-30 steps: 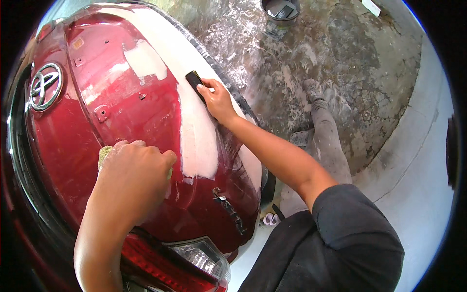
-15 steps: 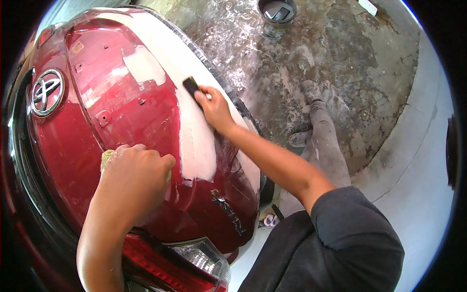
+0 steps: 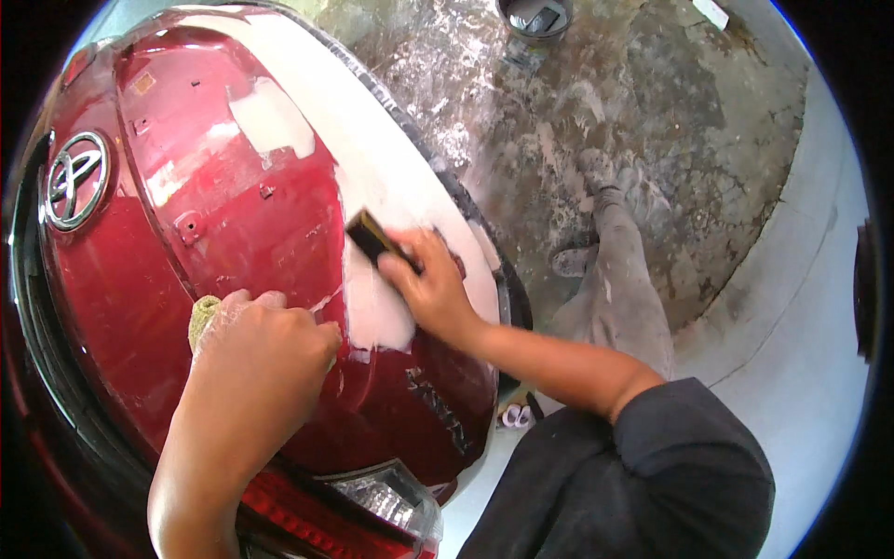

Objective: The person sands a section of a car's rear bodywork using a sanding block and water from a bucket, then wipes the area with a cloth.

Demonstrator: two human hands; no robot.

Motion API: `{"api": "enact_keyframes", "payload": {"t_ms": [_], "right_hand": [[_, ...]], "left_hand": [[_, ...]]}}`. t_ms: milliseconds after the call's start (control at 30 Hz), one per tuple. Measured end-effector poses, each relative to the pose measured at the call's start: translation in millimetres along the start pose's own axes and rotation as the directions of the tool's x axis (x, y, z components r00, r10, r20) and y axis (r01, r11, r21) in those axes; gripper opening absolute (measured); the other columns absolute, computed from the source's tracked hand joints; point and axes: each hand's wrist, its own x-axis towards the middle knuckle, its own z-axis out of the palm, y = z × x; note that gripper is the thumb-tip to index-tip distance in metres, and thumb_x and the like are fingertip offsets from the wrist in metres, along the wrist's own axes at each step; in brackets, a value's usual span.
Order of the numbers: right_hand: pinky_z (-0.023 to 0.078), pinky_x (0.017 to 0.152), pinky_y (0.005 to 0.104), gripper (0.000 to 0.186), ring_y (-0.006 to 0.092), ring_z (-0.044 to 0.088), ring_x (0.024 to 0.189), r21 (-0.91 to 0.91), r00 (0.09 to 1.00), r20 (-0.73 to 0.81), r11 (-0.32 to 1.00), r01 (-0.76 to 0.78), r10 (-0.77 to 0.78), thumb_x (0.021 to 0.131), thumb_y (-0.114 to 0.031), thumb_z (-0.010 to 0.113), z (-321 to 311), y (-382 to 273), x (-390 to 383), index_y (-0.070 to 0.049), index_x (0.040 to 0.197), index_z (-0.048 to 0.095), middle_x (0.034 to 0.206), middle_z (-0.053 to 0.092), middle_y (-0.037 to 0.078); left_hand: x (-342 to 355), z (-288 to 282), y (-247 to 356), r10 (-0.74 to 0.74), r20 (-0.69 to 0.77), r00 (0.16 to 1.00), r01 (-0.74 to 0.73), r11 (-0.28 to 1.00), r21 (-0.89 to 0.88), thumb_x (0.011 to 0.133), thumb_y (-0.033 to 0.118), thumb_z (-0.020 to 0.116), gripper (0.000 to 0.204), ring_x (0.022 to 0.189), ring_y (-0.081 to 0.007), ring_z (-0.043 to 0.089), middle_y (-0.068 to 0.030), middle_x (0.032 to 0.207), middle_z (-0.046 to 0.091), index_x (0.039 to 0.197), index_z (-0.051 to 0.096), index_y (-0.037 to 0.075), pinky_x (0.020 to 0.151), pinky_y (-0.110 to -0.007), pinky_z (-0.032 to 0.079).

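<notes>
My right hand (image 3: 434,291) grips a dark rectangular sanding block (image 3: 372,233) against the pale filler patch (image 3: 375,317) along the side of a red car panel (image 3: 112,298). My left hand (image 3: 264,352) is closed round a yellow-green cloth or sponge (image 3: 204,319), low over the red paint; whether it touches the surface is hard to tell. A smaller filler patch (image 3: 273,119) lies higher on the panel, near small bracket holes. A chrome oval emblem (image 3: 76,181) is at the left.
A tail lamp (image 3: 372,498) borders the panel below. A black bucket (image 3: 533,17) stands at the top on the stained concrete floor (image 3: 708,140). My dusty legs (image 3: 619,252) are at the right, beside a pale concrete strip (image 3: 782,317). Small pale footwear (image 3: 514,415) lies under the bumper.
My right hand and the block have moved down the filler toward me, with the block's end now lower and further left. My left hand has shifted slightly down, still holding the yellow-green pad.
</notes>
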Motion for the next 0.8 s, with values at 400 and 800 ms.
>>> {"api": "enact_keyframes", "payload": {"t_ms": [400, 800], "right_hand": [[0.043, 0.108, 0.0455, 0.044, 0.0362, 0.06, 0.122, -0.038, 0.992, -0.01, 0.992, 0.122, -0.122, 0.102, -0.03, 0.069, -1.8, 2.7, 23.8, -0.001, 0.135, 0.066, 0.125, 0.068, 0.021], [0.045, 0.105, 0.0461, 0.038, 0.0356, 0.063, 0.115, -0.04, 0.965, -0.027, 0.965, 0.259, -0.26, 0.1, -0.024, 0.072, 8.3, 12.5, 52.2, -0.002, 0.131, 0.069, 0.119, 0.069, 0.017]], "left_hand": [[0.8, -1.4, -2.0, 0.008, 0.023, 1.0, -0.008, 1.0, -0.006, 0.086, 0.015, 0.071, 0.026, 0.088, -0.0307, 0.074, -0.0079, 0.084, 0.075, 0.109, 0.083, 0.017, 0.079, -0.047, 0.057], [-1.7, -14.2, 1.4, -0.068, 0.053, 0.996, 0.067, 0.998, 0.02, 0.084, 0.016, 0.073, 0.025, 0.093, -0.0309, 0.075, -0.0092, 0.086, 0.077, 0.107, 0.083, 0.017, 0.081, -0.048, 0.059]]}}
